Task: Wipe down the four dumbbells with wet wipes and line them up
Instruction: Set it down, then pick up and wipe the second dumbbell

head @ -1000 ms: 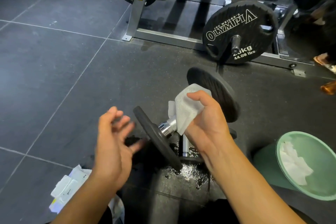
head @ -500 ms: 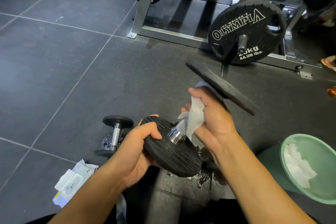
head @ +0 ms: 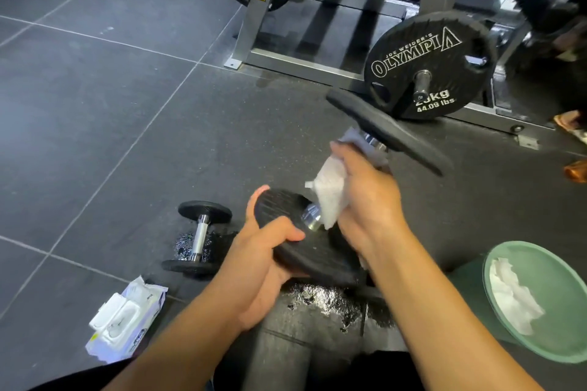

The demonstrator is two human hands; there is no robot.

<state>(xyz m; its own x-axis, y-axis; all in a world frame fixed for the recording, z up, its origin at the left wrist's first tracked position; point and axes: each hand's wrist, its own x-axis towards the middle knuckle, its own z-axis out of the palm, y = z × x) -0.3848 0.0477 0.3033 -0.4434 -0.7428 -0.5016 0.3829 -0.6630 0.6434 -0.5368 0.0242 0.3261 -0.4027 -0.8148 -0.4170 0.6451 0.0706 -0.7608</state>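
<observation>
I hold a black dumbbell [head: 384, 132] tilted above the floor, its far plate raised toward the rack. My left hand [head: 263, 260] grips the near plate by its rim. Around the chrome handle my right hand [head: 365, 197] is wrapped, with a white wet wipe [head: 330, 197] between palm and bar. A smaller dumbbell [head: 198, 236] lies on the dark floor to the left, beside a wet patch. Another dumbbell's dark edge shows on the floor under my hands, mostly hidden.
A wet-wipe pack [head: 124, 320] lies open at the lower left. A green bin [head: 540, 301] with used wipes stands at the right. A grey rack [head: 260, 38] and an Olympia plate [head: 425, 63] stand behind. Someone's feet [head: 571, 124] are at the far right.
My left hand, free a second ago, has taken hold of the near plate. The dumbbell has tipped, far end up, and my right hand has slid along the handle with the wipe.
</observation>
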